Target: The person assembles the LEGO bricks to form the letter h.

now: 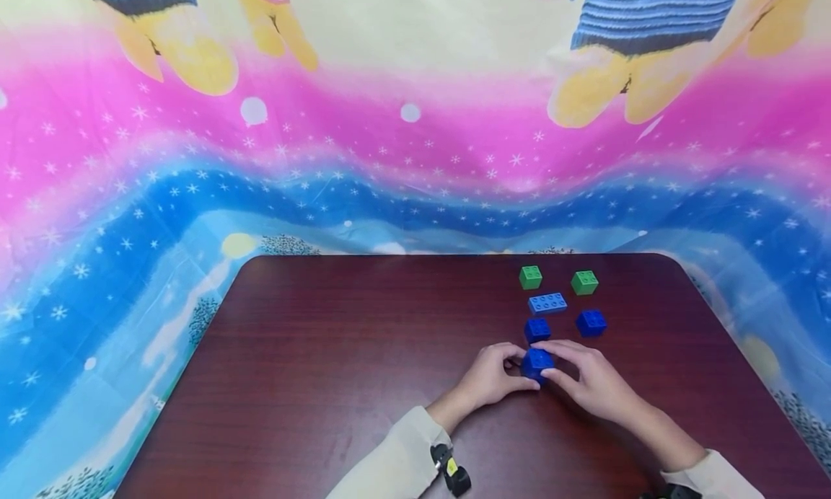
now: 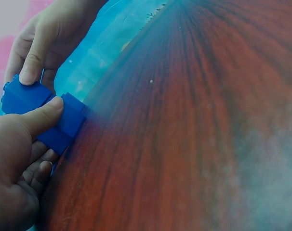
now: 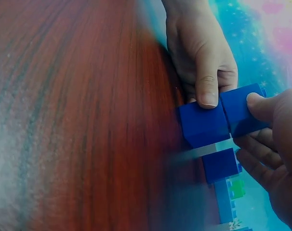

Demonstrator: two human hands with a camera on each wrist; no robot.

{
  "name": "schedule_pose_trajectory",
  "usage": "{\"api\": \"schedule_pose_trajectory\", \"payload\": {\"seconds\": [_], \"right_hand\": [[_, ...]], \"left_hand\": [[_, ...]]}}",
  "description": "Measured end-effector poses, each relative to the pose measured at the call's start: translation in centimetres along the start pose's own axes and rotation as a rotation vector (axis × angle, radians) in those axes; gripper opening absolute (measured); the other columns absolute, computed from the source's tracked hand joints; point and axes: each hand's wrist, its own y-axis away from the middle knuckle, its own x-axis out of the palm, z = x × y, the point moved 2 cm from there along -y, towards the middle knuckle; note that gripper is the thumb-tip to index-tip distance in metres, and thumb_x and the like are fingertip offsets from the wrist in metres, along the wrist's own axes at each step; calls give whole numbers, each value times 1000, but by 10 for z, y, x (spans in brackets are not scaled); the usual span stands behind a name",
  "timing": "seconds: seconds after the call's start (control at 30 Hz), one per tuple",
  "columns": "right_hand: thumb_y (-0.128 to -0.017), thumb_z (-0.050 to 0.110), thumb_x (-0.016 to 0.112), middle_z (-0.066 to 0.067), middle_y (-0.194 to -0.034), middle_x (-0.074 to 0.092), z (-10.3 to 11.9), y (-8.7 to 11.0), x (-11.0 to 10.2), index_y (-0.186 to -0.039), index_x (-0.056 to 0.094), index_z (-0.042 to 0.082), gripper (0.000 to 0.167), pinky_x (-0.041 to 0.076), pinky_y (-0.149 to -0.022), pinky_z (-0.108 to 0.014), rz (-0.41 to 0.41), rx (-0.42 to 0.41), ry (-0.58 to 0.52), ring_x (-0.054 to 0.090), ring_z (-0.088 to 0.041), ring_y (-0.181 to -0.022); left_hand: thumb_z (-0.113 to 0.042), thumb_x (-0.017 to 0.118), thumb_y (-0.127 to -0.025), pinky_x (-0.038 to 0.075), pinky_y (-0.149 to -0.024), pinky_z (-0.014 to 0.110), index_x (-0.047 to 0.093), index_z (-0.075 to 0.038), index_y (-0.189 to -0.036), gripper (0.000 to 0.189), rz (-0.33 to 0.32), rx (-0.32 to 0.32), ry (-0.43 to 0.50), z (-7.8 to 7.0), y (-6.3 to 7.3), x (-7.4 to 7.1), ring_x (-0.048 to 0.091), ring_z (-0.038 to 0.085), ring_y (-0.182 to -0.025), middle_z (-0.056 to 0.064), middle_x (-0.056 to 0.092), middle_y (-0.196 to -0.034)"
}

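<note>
Between both hands are two dark blue square toy bricks, one above the other, with a narrow slanted seam between them in the right wrist view. My left hand [image 1: 488,376] pinches the lower blue brick [image 3: 204,126], its thumb lying across the side. The upper blue brick [image 3: 243,110], its studs facing up, is gripped by my right hand [image 1: 594,380] between thumb and fingers. In the head view the upper one hides most of the lower one. Just behind them on the table stands another dark blue brick [image 1: 537,329].
On the brown table [image 1: 337,355] a fourth dark blue brick [image 1: 591,323] lies to the right. Further back are a light blue long brick [image 1: 547,303] and two green bricks, one left [image 1: 530,277] and one right [image 1: 585,283]. A printed cloth [image 1: 415,153] hangs behind the table.
</note>
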Motion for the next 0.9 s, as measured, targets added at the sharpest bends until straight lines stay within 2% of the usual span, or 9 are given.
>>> {"api": "schedule_pose_trajectory", "payload": {"seconds": [0.3, 0.4, 0.57, 0.9], "right_hand": [[-86, 7, 81, -4, -122, 71, -2, 2, 4, -129, 69, 10, 45, 60, -83, -32, -35, -30, 12, 69, -24, -108], [-85, 6, 81, -4, -121, 71, -3, 4, 5, -129, 69, 11, 46, 57, -84, -23, -60, -46, 22, 69, -23, -106], [-81, 1, 84, -2, -120, 71, -5, 6, 9, -128, 69, 9, 50, 43, -92, -6, -99, -80, 19, 67, -19, -106], [-76, -2, 86, -1, -120, 69, -5, 7, 14, -129, 67, 6, 56, 37, -97, -4, -124, -116, 52, 65, -19, -108]], "left_hand": [[-25, 91, -78, 48, -75, 7, 75, -8, -110, 39, -7, 4, 2, 2, 0, 0, 62, -3, -85, -5, 72, -95], [-25, 91, -78, 48, -75, 7, 75, -8, -110, 39, -2, -1, -1, 2, 0, 1, 61, -3, -85, -5, 72, -95], [-24, 91, -78, 48, -75, 7, 75, -8, -110, 39, 1, -5, 13, 3, 0, 2, 62, -4, -84, -4, 73, -96], [-24, 92, -77, 49, -74, 7, 75, -7, -110, 40, -6, -2, 27, 5, -1, 2, 62, -4, -82, -3, 74, -95]]}}
